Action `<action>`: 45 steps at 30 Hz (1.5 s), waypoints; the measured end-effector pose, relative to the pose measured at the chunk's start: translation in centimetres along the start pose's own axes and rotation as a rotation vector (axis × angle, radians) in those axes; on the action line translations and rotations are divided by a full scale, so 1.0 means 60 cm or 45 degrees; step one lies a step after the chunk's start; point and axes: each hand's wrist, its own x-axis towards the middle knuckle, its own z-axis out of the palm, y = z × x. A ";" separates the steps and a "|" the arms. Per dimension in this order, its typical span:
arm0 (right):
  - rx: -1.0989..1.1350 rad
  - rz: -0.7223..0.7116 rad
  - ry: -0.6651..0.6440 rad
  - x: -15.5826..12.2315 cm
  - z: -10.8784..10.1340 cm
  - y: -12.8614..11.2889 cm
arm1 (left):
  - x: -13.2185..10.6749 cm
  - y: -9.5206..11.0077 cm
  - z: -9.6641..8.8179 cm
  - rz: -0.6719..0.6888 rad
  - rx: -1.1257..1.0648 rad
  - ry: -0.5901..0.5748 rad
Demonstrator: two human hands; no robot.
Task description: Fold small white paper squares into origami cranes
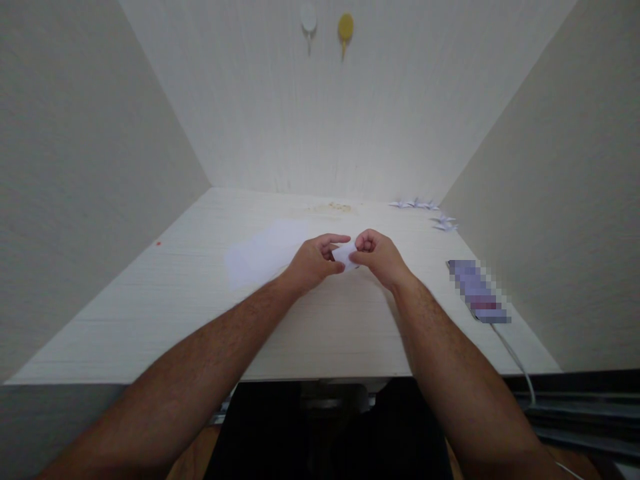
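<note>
A small folded piece of white paper [344,255] is held between my two hands, just above the middle of the table. My left hand [317,259] grips its left side, with the thumb at the lower edge and the index finger stretched along the top. On the other side, my right hand [379,253] pinches the paper's right edge between thumb and curled fingers. Flat white sheets of paper [263,250] lie on the table to the left, partly behind my left hand.
Several folded paper cranes [416,203] stand at the back right of the white table [320,333]. A phone [477,290], blurred out, lies on the right with a cable [515,357] running over the front edge. Walls enclose three sides; two hooks [345,28] hang at the back.
</note>
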 end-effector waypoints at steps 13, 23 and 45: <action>-0.028 0.072 -0.099 -0.001 0.000 0.009 | 0.000 0.006 -0.001 -0.025 0.263 0.004; -0.097 0.115 0.013 -0.003 0.004 0.003 | -0.003 0.012 0.005 0.003 0.491 -0.011; 0.198 0.111 0.064 -0.003 0.008 -0.009 | 0.000 0.003 0.008 -0.156 -0.035 0.105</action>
